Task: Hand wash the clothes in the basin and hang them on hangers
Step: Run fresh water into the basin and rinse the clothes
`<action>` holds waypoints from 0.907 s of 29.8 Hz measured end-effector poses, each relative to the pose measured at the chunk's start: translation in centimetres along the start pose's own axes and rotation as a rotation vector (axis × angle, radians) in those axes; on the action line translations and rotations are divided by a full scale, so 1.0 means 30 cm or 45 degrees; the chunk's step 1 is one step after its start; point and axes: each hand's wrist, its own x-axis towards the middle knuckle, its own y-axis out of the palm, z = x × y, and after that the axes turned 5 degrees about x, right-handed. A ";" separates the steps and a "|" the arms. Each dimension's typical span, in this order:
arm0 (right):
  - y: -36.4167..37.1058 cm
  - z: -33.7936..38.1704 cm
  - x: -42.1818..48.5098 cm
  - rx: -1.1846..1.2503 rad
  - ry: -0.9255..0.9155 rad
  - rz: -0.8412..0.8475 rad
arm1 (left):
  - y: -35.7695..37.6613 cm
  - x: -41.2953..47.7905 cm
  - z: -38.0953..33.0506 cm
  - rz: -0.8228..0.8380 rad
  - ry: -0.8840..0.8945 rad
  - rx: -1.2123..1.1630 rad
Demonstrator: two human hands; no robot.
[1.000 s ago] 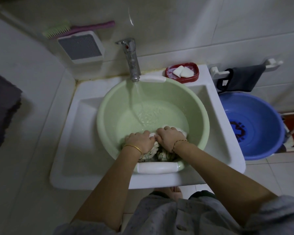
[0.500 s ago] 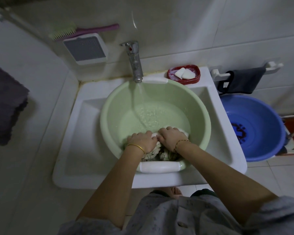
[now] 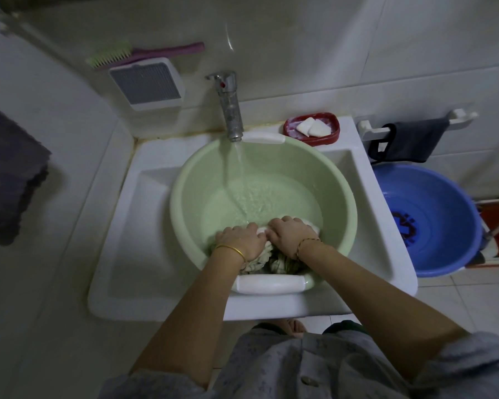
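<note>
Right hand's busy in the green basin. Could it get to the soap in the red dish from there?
Probably yes. The soap lies uncovered in the red dish on the sink's back right corner, beyond the green basin. Nothing stands between, but the right hand must first release the cloth.

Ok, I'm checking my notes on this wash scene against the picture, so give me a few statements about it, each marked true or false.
1. Water runs from the metal tap into the pale green plastic basin. True.
2. Both hands grip the wet light-coloured cloth at the near side of the basin. True: the left hand and the right hand lie side by side on it.
3. The red soap dish is empty. False: it holds two white soap pieces.
4. The blue plastic tub sits inside the white sink. False: it stands on the floor to the right of the sink.
</note>
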 end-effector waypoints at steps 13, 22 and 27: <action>0.000 -0.003 0.002 0.002 -0.006 0.001 | -0.002 0.000 -0.005 0.008 -0.014 0.007; 0.000 -0.003 0.001 0.003 -0.008 -0.004 | 0.003 0.003 -0.003 0.004 -0.005 0.007; -0.001 -0.003 0.001 0.000 -0.005 -0.001 | 0.001 0.002 -0.003 0.006 -0.008 0.010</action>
